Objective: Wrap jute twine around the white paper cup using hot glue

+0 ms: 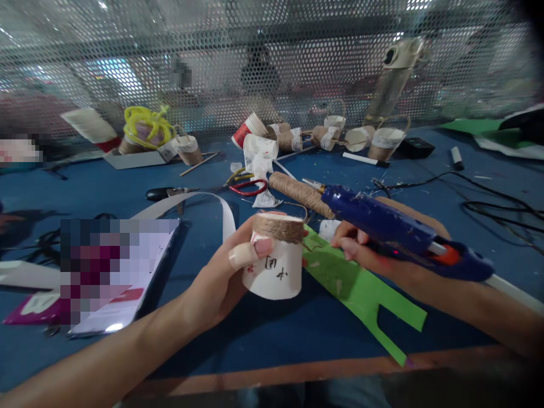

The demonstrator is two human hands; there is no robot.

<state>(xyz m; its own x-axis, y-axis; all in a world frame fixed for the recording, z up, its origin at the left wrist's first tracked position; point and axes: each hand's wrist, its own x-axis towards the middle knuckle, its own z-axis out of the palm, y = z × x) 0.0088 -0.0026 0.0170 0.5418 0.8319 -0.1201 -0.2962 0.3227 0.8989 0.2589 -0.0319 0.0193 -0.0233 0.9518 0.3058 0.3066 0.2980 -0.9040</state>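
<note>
My left hand (238, 258) grips a white paper cup (276, 277) with dark handwritten marks and a bandage-like wrap on the thumb. Brown twine (278, 228) is wound round the cup's upper part, and a loose strand of it sticks out to the right. To the right, my right hand (355, 246) is closed with a blue hot glue gun (382, 221) in it, nozzle pointing left and a white glue stick at its rear. The gun hides part of that hand. Behind the cup lies a roll of twine (301, 192). Under both hands rests a green cut sheet (352, 289).
Red-handled scissors (250, 187), white lace (259, 170) and a white strip (187, 198) lie beyond the cup. Several small twine-wrapped baskets (385, 144) and stacked cups (250, 127) stand at the back. Black cable (480, 209) runs right; a metal mesh (212, 68) borders the table.
</note>
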